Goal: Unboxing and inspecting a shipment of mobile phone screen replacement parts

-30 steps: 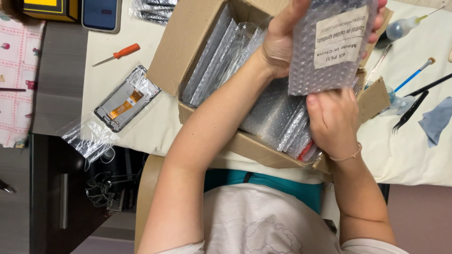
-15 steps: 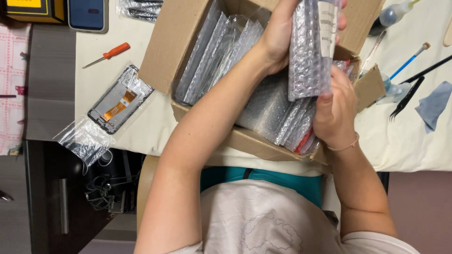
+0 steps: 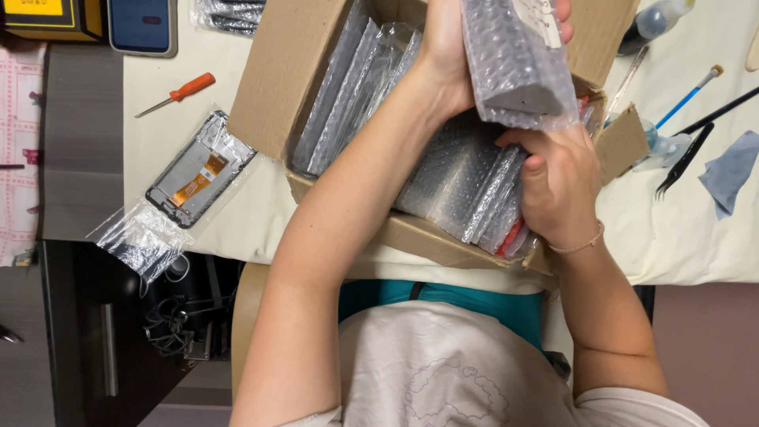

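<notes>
Holding a flat bubble-wrapped packet (image 3: 518,67) up over the open cardboard box (image 3: 277,75), the left hand (image 3: 447,55) has its grip closed on the packet's upper part, fingers wrapped round to the far side. The packet stands tilted, its lower edge just above the box's contents. The right hand (image 3: 557,190) sits directly beneath it, fingers curled up against the packet's bottom edge and touching the wrap; its grip looks closed on that lower edge, though the fingertips are partly hidden. A thin bracelet (image 3: 577,245) circles the right wrist.

Inside the box, more bubble-wrapped packets (image 3: 458,186) stand on edge in rows, packed close together, filling most of it. The box rests on a desk (image 3: 190,205) covered with a pale cloth.

To the left of the box lies a phone screen assembly (image 3: 199,168) with an orange ribbon cable, partly out of a clear plastic bag (image 3: 142,237). An orange-handled screwdriver (image 3: 178,91) lies near the box's left flap. On the right side of the desk lie black tweezers (image 3: 684,162), a blue-handled brush (image 3: 688,96) and a grey cloth (image 3: 731,170), well apart from the hands.
</notes>
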